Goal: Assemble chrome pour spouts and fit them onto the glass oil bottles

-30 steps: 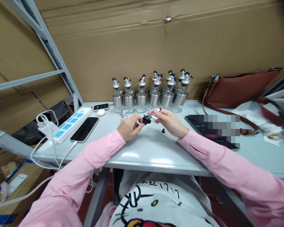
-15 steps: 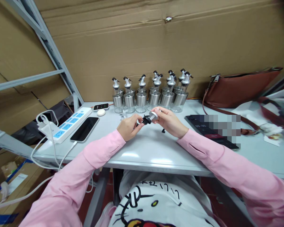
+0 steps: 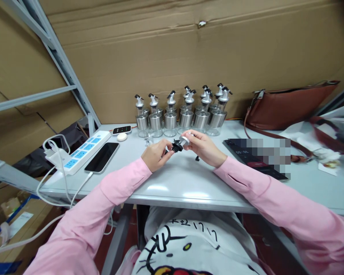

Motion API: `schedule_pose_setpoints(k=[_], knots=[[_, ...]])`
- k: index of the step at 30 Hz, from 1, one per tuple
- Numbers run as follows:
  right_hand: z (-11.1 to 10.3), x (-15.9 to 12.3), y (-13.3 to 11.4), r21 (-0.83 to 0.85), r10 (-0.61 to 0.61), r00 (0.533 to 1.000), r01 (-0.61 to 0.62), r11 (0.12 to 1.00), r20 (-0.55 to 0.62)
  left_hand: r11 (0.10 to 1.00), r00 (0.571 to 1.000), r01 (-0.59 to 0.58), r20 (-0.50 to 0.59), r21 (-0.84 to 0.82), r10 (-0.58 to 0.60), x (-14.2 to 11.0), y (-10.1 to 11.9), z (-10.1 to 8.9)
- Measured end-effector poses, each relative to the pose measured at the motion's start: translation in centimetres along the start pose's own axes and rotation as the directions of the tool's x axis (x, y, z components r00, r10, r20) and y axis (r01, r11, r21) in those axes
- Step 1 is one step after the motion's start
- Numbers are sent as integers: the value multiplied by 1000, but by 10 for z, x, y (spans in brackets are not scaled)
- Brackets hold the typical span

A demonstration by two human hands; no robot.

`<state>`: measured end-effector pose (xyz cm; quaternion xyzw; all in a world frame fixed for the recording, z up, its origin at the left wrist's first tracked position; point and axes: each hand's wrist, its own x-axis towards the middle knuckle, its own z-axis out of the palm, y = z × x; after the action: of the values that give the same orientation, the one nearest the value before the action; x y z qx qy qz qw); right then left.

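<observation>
Above the middle of the table, my left hand (image 3: 157, 154) pinches a black ribbed stopper (image 3: 177, 146) between thumb and fingers. A silver pourer cap (image 3: 184, 140) is gripped by the fingertips of my right hand (image 3: 204, 147). Cap and stopper meet end to end; whether they are joined I cannot tell. On the tabletop just below my right hand lies a small black piece (image 3: 197, 158). Beyond my left fingers is a small clear item (image 3: 149, 140), partly hidden. Behind both hands stand several glass-and-steel oil bottles (image 3: 170, 119) with silver and black pourers.
To the left lie a white power strip (image 3: 87, 149) with plugged cables, a phone (image 3: 102, 157), a small black-faced device (image 3: 122, 130) and a round white object (image 3: 122, 137). At right are a dark tablet-like device (image 3: 253, 160), a brown bag (image 3: 292, 107) and crumpled plastic (image 3: 329, 156).
The silver cap has shifted slightly left and tilted against the black stopper. Both hands keep their holds, and the whole view has moved very little.
</observation>
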<state>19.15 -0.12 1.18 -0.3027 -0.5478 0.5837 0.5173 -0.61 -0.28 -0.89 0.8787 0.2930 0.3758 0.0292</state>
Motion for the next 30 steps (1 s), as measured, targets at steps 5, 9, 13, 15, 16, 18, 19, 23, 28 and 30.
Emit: schedule_pose_setpoints(k=[5,9,13,15,16,18,19,23,28,30], knots=[[-1,1,1,-21,-5,1000,5,1000,-1,1000,1000,-2,8,-2,2,0,-1,1],[-2,1,2,-30,-15,1000,15,999,4,1000,1000,3,13,-1,-3,-1,-1,1],[-2,1,1,-60,-17,1000,17,998,-1,1000,1000,13,19,1,-13,-1,-1,0],[-2,1,1,-73,-12,1000,12,997,-1,1000,1000,13,23,0,-13,-1,-1,1],[-2,1,1,-77,-11,1000,11,997,0,1000,1000,12,25,1,-12,0,0,1],[-2,1,1,-79,-13,1000,14,997,4,1000,1000,10,25,6,-10,0,0,1],[-2,1,1,-79,-17,1000,18,997,5,1000,1000,8,26,9,-8,0,0,1],[-3,0,2,-93,-22,1000,23,995,9,1000,999,6,36,14,-6,0,0,0],[-6,2,2,-160,-32,999,33,987,6,999,998,-4,63,36,2,1,-1,1],[-5,1,2,-214,-27,999,32,976,29,999,995,-9,101,45,4,1,-2,2]])
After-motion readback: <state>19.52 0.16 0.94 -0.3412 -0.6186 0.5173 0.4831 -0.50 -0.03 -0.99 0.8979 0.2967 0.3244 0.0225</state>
